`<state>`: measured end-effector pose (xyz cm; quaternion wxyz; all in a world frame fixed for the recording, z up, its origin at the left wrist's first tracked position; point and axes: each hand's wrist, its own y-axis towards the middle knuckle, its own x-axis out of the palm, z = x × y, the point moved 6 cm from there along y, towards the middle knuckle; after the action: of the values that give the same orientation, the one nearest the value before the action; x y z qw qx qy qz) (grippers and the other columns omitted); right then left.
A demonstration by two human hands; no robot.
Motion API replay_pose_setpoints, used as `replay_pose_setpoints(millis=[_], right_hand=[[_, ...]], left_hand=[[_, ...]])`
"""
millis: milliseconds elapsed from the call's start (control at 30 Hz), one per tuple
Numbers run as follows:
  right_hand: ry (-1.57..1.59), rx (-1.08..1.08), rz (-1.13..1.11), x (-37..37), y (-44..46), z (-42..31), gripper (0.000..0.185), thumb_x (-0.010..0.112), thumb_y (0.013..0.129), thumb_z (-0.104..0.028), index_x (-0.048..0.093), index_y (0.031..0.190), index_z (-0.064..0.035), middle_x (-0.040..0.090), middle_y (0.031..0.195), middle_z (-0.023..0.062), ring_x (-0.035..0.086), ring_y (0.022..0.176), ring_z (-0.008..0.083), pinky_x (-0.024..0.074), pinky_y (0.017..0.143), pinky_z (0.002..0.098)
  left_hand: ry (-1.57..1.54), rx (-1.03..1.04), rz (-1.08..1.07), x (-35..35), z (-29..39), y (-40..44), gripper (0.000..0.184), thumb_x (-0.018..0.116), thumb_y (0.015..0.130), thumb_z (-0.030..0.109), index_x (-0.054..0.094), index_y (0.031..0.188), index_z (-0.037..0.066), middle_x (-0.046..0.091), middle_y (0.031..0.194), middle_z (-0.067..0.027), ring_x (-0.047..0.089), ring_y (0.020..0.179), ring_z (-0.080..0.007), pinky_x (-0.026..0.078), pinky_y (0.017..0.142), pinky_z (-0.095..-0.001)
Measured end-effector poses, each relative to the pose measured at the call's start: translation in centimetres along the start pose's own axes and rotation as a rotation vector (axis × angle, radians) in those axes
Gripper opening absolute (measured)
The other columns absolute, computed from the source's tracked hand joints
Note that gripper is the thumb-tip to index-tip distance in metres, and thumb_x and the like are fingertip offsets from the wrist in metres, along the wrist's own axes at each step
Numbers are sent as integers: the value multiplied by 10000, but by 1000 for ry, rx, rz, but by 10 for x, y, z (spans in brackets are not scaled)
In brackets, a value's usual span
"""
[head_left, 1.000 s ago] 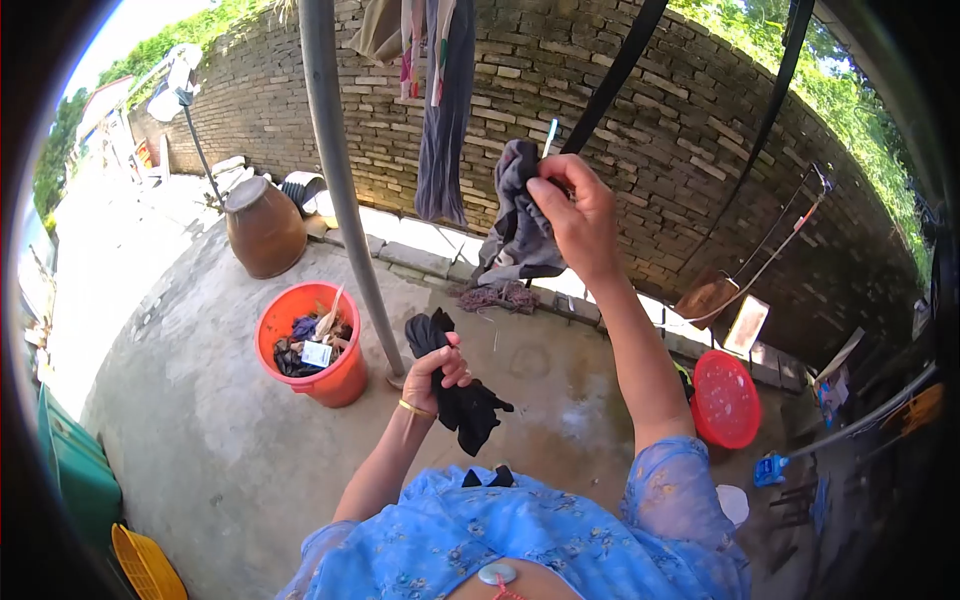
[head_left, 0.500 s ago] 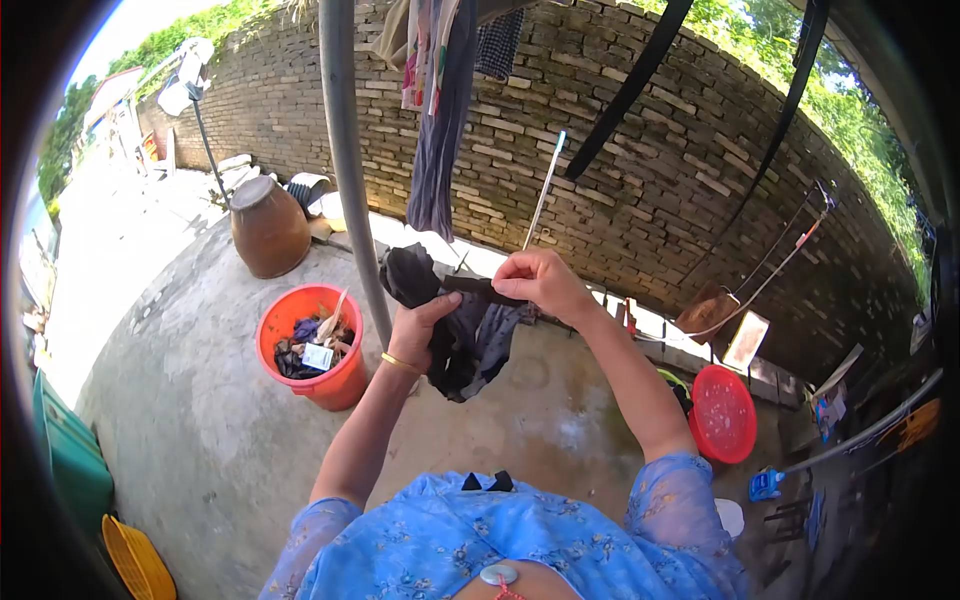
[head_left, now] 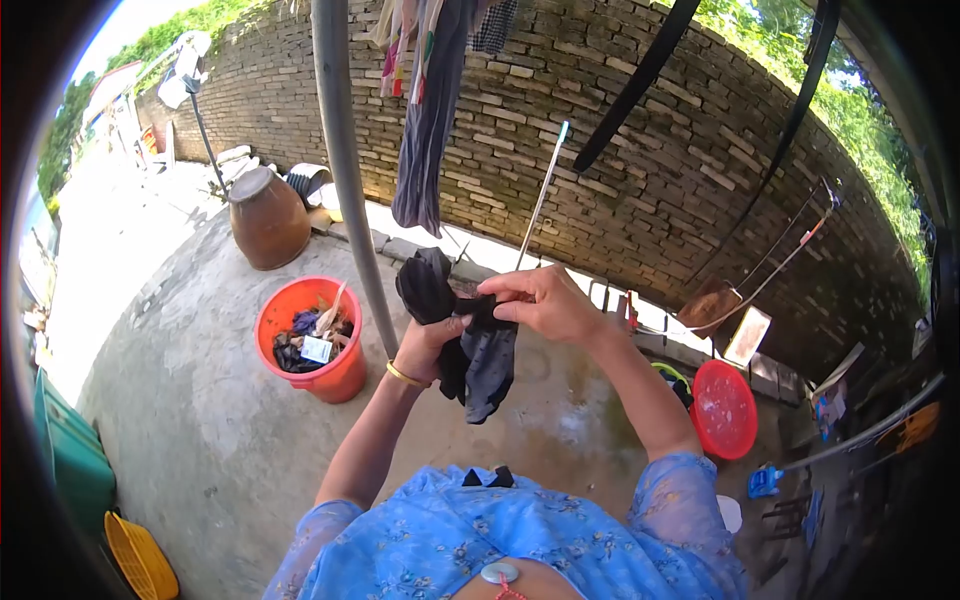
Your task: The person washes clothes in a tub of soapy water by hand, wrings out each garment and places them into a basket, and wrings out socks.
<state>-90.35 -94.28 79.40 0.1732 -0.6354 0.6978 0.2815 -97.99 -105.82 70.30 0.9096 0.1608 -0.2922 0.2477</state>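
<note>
Dark, thin black cloth [head_left: 488, 370], perhaps a garment, is bunched up in front of my chest. My left hand [head_left: 428, 345] grips it from the left, with a wad sticking up above the thumb and the rest hanging below. On the right, my right hand [head_left: 545, 300] pinches an upper edge of the same cloth between thumb and fingers. The two hands are close together, with a short stretch of cloth between them. Its exact kind of garment cannot be made out.
A grey pole [head_left: 345, 150] rises just beyond my left hand, and clothes [head_left: 425, 150] hang ahead. On the concrete stand a red bucket [head_left: 330, 378] of rubbish and a brown jar [head_left: 268, 222]. A red basin [head_left: 723, 410] and blue bottle [head_left: 766, 482] are at right. A brick wall [head_left: 560, 90] runs behind.
My right hand has come slightly lower and closer to my left hand. The stretched strip of cloth between them is shorter, and the lower part hangs narrower and longer.
</note>
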Motion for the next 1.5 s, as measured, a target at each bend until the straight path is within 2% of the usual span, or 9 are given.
replay_pose_setpoints(millis=[233, 433, 533, 700, 867, 1000, 1033, 1300, 1500], right_hand=[[-298, -2, 93, 1, -10, -7, 142, 675, 727, -46, 636, 852, 7, 642, 687, 60, 593, 629, 117, 468, 604, 252], [-93, -118, 199, -14, -17, -13, 128, 689, 693, -61, 622, 789, -8, 590, 737, 50, 579, 695, 149, 466, 659, 271], [-146, -83, 39, 14, 0, 35, 111, 687, 669, -78, 609, 723, -20, 565, 747, 64, 578, 682, 187, 448, 591, 303], [-19, 104, -61, 22, 2, 41, 121, 658, 748, -60, 563, 817, -28, 587, 715, 29, 533, 694, 105, 443, 667, 277], [-259, 16, -89, 39, 15, 13, 141, 656, 749, -89, 559, 840, -41, 592, 721, 59, 561, 686, 159, 452, 639, 316], [-315, -26, -25, 38, 24, 7, 152, 661, 729, -110, 603, 851, -42, 628, 723, 88, 603, 668, 193, 469, 623, 321], [-305, -38, 1, 40, 26, 1, 156, 630, 704, -129, 609, 819, -26, 632, 732, 130, 620, 699, 273, 463, 616, 373], [-208, -9, 106, 33, 47, -21, 151, 650, 729, -109, 608, 823, 1, 623, 683, 111, 603, 637, 197, 460, 599, 327], [-181, -75, 84, -16, 79, -54, 131, 642, 734, -105, 613, 806, 1, 601, 660, 56, 559, 621, 138, 449, 591, 296]], left_hand=[[32, -18, 40, -9, -13, 1, 297, 707, 760, 116, 565, 1012, 48, 586, 904, -14, 556, 855, -120, 441, 772, -273], [-38, 42, 144, -22, -15, 3, 304, 695, 738, 67, 558, 1007, 43, 573, 855, -5, 553, 764, -107, 454, 703, -270], [103, 1, 123, -17, -11, 3, 341, 706, 724, 61, 563, 1033, 43, 553, 815, 8, 543, 726, -96, 446, 682, -244], [268, 74, 171, -34, -2, -6, 423, 692, 746, 69, 566, 1149, 34, 530, 802, 23, 518, 707, -74, 425, 646, -219], [288, 123, -108, -10, 13, -2, 420, 726, 772, 121, 564, 1141, 3, 616, 972, -27, 576, 887, -99, 465, 804, -257], [525, 95, -9, -31, 7, -5, 299, 745, 745, 83, 617, 1007, 14, 628, 924, -24, 574, 846, -97, 471, 768, -254], [530, 108, -17, -34, 10, -4, 299, 745, 745, 83, 617, 1007, 14, 628, 924, -24, 574, 846, -97, 471, 768, -254], [346, -29, 67, -48, 55, 3, 217, 713, 733, 35, 612, 924, 16, 600, 849, -12, 568, 775, -106, 467, 726, -253], [380, 140, -13, -6, 112, 45, 199, 691, 731, 9, 611, 912, 26, 598, 845, -9, 562, 774, -102, 456, 730, -249]])
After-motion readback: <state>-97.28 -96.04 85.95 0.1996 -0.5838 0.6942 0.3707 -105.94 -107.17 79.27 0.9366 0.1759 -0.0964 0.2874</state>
